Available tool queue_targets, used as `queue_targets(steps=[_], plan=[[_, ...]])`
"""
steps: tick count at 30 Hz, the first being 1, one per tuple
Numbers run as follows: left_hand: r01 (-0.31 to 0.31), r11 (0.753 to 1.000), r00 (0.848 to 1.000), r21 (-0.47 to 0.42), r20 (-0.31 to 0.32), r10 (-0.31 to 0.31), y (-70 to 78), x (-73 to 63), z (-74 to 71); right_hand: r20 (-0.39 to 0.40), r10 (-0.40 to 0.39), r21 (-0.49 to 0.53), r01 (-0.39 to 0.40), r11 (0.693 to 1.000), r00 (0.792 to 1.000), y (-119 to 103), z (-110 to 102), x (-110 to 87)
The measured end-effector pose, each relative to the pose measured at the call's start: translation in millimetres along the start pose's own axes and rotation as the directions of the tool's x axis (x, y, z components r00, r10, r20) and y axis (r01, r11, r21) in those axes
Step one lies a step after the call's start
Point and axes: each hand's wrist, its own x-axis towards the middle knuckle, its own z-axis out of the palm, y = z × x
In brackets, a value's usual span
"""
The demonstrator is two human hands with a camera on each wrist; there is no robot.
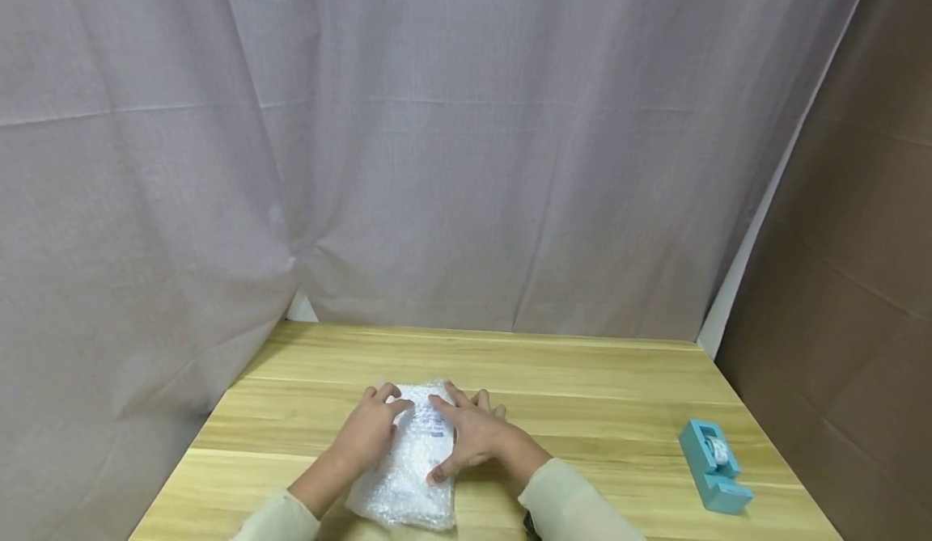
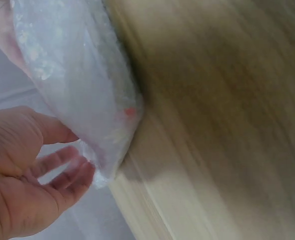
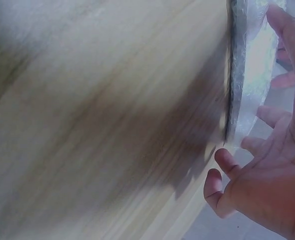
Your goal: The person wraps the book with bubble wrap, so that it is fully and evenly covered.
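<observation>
A flat bubble-wrapped packet (image 1: 415, 480) lies on the wooden table, clear plastic around something white with small purple print near its far end. My left hand (image 1: 366, 429) is at the packet's far left corner, its bent fingers loosely touching the edge; in the left wrist view a red spot shows through the wrap. Along the right side, my right hand (image 1: 476, 434) has its fingers spread, with the thumb toward the near part and the index finger by the far end. The right wrist view shows its last fingers (image 3: 227, 162) loosely bent beside the packet's edge.
On the right of the table (image 1: 582, 363) stands a blue tape dispenser (image 1: 713, 468) with a roll of tape in it. Grey curtains (image 1: 437, 161) hang behind and to the left, a brown one (image 1: 845, 323) to the right. A dark object (image 1: 531, 526) peeks out by the right sleeve.
</observation>
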Motion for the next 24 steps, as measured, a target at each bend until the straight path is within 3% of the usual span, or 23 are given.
queue_targets(steps=[5,6,10,13,22,24], plan=[[-0.147,0.986,0.989,0.077,0.017,0.146,-9.0,-0.7,9.9,0.008,-0.002,-0.004,0.002,1.000,1.000,-1,-1,-1.5],[-0.155,0.985,0.987,0.072,0.047,0.152,-10.0,-0.4,9.9,0.008,-0.003,-0.003,0.003,1.000,1.000,-1,-1,-1.6],[-0.093,0.996,0.970,-0.006,0.223,0.092,-9.3,0.0,1.1,0.008,-0.010,-0.003,0.010,1.000,1.000,0,-1,-1.6],[0.009,0.999,0.933,-0.044,0.360,0.008,-1.2,-0.5,-14.6,0.011,-0.019,-0.002,0.019,1.000,1.000,0,0,-2.0],[0.063,0.997,0.856,-0.053,0.516,-0.026,2.7,-1.9,-25.4,-0.008,-0.049,0.022,0.049,0.999,0.999,3,1,-3.0],[0.066,0.997,0.845,-0.038,0.533,-0.036,3.9,-1.8,-25.6,-0.020,-0.055,0.028,0.055,0.998,0.998,3,1,-4.4]])
